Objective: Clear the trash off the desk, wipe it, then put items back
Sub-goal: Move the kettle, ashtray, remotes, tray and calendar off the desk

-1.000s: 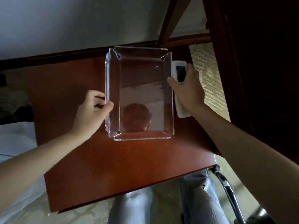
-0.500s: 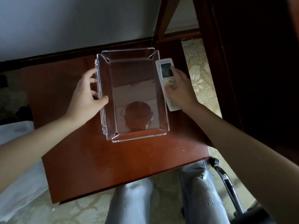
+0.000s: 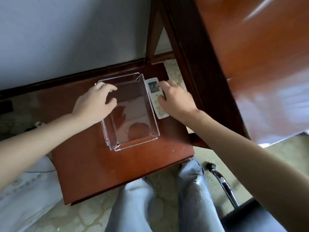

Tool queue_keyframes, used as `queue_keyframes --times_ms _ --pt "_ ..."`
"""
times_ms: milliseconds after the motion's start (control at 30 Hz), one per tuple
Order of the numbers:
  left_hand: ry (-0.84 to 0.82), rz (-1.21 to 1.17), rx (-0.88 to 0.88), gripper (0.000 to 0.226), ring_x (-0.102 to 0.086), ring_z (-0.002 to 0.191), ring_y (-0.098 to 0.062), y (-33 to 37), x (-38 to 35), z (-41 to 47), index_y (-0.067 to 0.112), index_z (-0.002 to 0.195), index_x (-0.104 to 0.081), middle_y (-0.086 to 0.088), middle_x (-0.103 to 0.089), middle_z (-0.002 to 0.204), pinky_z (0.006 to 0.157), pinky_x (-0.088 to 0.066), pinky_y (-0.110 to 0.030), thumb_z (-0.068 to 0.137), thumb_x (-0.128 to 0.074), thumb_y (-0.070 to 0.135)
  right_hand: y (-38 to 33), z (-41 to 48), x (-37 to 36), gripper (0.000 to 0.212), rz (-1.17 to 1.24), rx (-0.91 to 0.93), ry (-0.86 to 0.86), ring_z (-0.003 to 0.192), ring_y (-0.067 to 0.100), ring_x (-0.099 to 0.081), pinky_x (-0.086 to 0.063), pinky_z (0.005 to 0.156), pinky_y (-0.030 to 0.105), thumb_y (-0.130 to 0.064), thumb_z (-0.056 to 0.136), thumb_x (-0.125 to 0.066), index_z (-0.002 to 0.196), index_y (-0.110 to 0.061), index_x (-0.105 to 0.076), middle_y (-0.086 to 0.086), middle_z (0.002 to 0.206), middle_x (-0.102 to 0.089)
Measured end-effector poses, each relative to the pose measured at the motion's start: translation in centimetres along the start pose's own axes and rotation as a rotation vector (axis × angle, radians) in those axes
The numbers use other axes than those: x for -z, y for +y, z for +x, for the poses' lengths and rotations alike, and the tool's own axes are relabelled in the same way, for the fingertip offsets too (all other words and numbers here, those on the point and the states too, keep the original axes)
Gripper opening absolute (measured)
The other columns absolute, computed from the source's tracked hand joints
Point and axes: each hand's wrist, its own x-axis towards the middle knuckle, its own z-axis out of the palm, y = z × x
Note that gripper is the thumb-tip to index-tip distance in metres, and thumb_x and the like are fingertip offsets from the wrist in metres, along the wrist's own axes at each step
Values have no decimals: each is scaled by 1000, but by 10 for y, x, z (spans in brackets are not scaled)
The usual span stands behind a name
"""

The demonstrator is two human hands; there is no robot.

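A clear acrylic tray (image 3: 137, 141) stands empty on the small red-brown desk (image 3: 117, 173). A white remote control (image 3: 160, 113) with a small screen lies flat on the desk, right against the tray's right wall. My left hand (image 3: 93, 106) is over the tray's rear left corner, with fingers loosely spread above the inside and nothing in them. My right hand (image 3: 177, 101) rests on the remote. Its index fingertip is at the screen and its thumb is on the buttons.
A dark wooden frame (image 3: 192, 67) and an orange-brown panel (image 3: 250, 47) rise close on the desk's right. White bedding (image 3: 25, 190) lies at the left. My jeans-clad knees (image 3: 192, 190) and a metal chair frame (image 3: 223, 181) are below the desk's front edge.
My left hand has left the outside of the tray's left wall and moved up over its rear corner. My right hand has slid so its fingertips lie on top of the remote.
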Motion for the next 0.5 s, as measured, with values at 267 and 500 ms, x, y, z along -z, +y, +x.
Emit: queue_keyframes --times_ms 267,500 --pt "-40 257 -413 41 -44 121 -16 124 88 -8 25 133 -47 6 -51 130 71 -43 -34 92 -47 29 14 -48 115 30 -163 249 243 84 29 -61 -46 57 32 -14 83 -55 111 -13 -63 7 94 -65" --pt "-64 313 -576 41 -43 121 -11 232 110 12 25 136 -43 7 -48 131 66 -42 -29 94 -43 29 89 -68 193 27 -238 231 259 75 32 -60 -50 54 35 -15 83 -56 109 -9 -62 10 84 -62"
